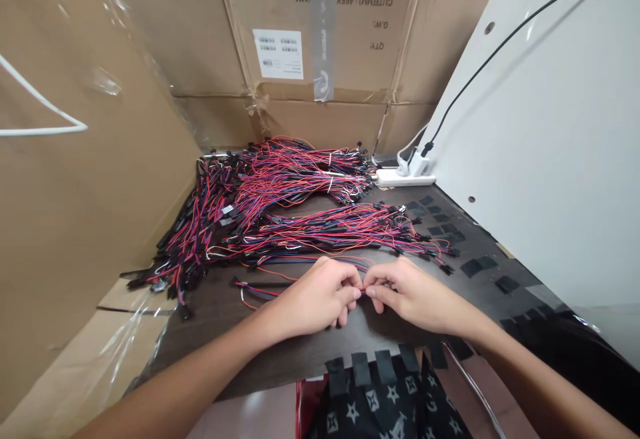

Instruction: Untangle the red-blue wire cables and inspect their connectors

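Observation:
My left hand [320, 296] and my right hand [407, 292] meet over the front part of the dark table [300, 352]. Fingertips of both are pinched on a thin wire harness [270, 285], and a short red stretch shows between them. Its left end lies on the table, with a black sleeve and red, blue, white and orange strands. The rest of it is partly hidden behind my hands. Just beyond them lies a loose bundle of similar wire harnesses [330, 231] with black connectors.
More harness bundles [295, 172] are heaped at the back and left. Black tape pieces [470, 267] stick to the table at right and along its front edge. A white power strip [405, 178] sits by the white panel [550, 126]. Cardboard [345, 119] walls the back and left.

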A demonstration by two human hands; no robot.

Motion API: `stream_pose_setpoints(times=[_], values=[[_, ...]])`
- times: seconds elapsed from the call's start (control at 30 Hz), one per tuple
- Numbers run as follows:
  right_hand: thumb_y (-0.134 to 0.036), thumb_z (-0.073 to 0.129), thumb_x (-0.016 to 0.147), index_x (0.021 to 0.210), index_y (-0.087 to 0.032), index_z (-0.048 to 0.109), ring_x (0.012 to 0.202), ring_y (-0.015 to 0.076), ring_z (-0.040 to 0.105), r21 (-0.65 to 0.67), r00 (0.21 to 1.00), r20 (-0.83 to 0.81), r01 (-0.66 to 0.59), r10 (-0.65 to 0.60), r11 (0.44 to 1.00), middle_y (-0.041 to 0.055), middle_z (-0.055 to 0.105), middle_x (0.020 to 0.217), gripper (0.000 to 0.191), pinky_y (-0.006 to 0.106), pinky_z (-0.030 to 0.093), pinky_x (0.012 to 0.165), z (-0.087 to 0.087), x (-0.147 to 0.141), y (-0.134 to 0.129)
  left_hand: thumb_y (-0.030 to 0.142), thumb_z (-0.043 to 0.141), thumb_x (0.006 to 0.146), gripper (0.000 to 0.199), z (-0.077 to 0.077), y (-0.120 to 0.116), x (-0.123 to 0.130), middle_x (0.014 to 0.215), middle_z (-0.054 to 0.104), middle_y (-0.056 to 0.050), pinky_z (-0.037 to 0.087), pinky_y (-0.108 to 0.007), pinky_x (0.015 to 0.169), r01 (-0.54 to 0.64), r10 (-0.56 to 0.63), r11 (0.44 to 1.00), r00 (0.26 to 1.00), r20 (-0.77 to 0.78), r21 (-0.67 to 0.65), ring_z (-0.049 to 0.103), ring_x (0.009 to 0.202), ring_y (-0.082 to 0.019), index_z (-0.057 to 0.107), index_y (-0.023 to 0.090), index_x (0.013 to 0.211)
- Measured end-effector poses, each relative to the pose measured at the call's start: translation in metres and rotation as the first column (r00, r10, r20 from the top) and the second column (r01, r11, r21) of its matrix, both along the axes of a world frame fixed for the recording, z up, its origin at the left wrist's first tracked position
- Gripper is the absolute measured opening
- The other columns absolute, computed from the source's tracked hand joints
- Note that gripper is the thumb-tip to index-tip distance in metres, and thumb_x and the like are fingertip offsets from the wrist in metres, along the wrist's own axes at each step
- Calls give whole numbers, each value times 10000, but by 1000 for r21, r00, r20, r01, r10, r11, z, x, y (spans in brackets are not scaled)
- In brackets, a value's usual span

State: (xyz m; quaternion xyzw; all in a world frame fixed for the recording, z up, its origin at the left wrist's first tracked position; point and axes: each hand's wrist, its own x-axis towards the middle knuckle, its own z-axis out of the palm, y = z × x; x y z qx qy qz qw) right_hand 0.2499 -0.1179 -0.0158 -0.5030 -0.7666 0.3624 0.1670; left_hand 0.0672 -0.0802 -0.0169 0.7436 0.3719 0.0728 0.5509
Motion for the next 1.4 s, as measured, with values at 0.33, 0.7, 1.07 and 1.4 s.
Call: stream_pose_setpoints(times=[0.33,0.7,1.07,1.4], values=[[-139,505,831,759,-150,626,520,107,538,-25,999,-23,25,-26,999,-16,606,558,141,217,399,576,-1,7,1,49,360,818,226,2,4,-3,608,577,14,389,-161,360,63,-63,993,998,9,-102,521,396,-76,574,112,849],[-136,505,838,846,-166,692,502,103,483,-40,995,68,-67,69,997,-26,583,558,190,222,350,543,2,13,-2,-49,343,597,504,7,5,-8,727,612,-4,474,-176,469,195,-197,959,980,14,-206,574,469,-69,602,103,1002],[-173,507,877,828,-188,684,634,137,526,63,982,180,-77,65,995,-1,641,678,184,257,356,643,7,23,-4,-15,339,539,451,12,10,-8,615,575,22,368,-177,432,167,-186,958,980,-63,-234,484,428,-66,602,106,884],[-216,475,901,832,-167,675,645,135,519,193,991,123,-79,56,978,17,643,698,217,253,351,648,10,30,-10,-8,330,566,387,11,6,-5,530,510,45,331,-193,499,95,-95,992,995,0,-84,428,501,-83,625,120,780]])
